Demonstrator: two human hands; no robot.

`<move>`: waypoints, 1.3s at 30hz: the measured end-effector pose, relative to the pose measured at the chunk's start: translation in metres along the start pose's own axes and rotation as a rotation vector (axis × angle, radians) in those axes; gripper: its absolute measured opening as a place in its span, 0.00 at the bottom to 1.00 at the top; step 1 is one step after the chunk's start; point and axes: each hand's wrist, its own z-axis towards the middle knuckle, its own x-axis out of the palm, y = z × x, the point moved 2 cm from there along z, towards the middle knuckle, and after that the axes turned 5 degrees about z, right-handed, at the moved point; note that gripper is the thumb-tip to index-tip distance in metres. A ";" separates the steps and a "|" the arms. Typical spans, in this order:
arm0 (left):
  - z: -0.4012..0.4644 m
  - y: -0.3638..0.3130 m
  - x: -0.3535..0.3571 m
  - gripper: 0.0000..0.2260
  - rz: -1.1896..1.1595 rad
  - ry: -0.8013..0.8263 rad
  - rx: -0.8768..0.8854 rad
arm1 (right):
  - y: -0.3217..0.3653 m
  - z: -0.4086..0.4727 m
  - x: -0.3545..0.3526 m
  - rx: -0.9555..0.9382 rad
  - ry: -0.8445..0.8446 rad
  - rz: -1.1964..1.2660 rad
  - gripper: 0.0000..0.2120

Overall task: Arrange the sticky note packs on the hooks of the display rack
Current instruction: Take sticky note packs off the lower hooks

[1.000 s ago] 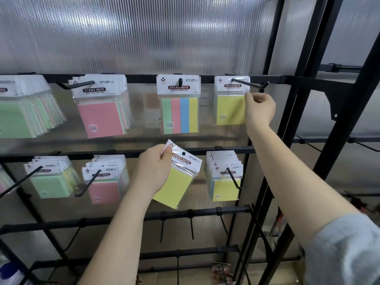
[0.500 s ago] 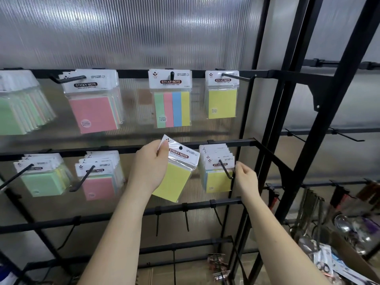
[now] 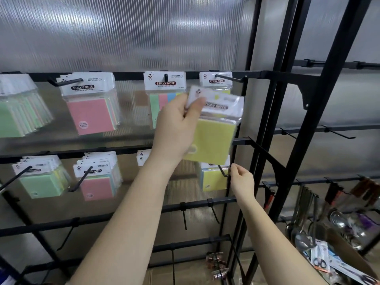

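Note:
My left hand point(image 3: 176, 132) grips a yellow sticky note pack point(image 3: 213, 138) by its white header, raised in front of the top row, blurred by motion. It covers most of the yellow pack on the top right hook point(image 3: 228, 78). My right hand point(image 3: 241, 179) is lower, its fingertips pinching the tip of the middle-row hook point(image 3: 223, 171) that carries a stack of yellow packs point(image 3: 213, 179). The black display rack point(image 3: 131, 76) also holds a striped multicolour pack point(image 3: 164, 83), pink packs point(image 3: 92, 112) and green packs point(image 3: 14, 116) on the top row.
Green packs point(image 3: 41, 182) and pink packs point(image 3: 96, 182) hang on the middle row. Bare hooks point(image 3: 184, 214) stick out from the lower bars. A second black frame point(image 3: 320, 112) stands to the right, with ladles point(image 3: 304, 237) and a cardboard box of packaged goods point(image 3: 337, 262) at the lower right.
My left hand has lifted the yellow pack up and to the right, from the middle row to the top row. My right hand stays at the middle-row hook after dropping from the top hook.

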 end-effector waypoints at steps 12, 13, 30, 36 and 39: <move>0.033 -0.023 0.056 0.12 -0.045 -0.064 0.125 | -0.002 -0.003 -0.016 0.023 -0.017 0.055 0.15; 0.034 -0.021 0.057 0.15 -0.024 -0.085 0.105 | -0.002 -0.003 -0.017 0.026 -0.013 0.057 0.14; 0.050 0.000 0.076 0.17 0.032 -0.182 0.099 | -0.005 0.000 -0.021 0.033 0.036 0.053 0.12; 0.062 0.016 0.084 0.16 0.086 -0.224 0.033 | -0.005 0.003 -0.021 0.009 0.073 0.039 0.09; 0.072 0.027 0.091 0.16 0.112 -0.214 -0.027 | -0.007 0.005 -0.021 -0.004 0.075 0.034 0.08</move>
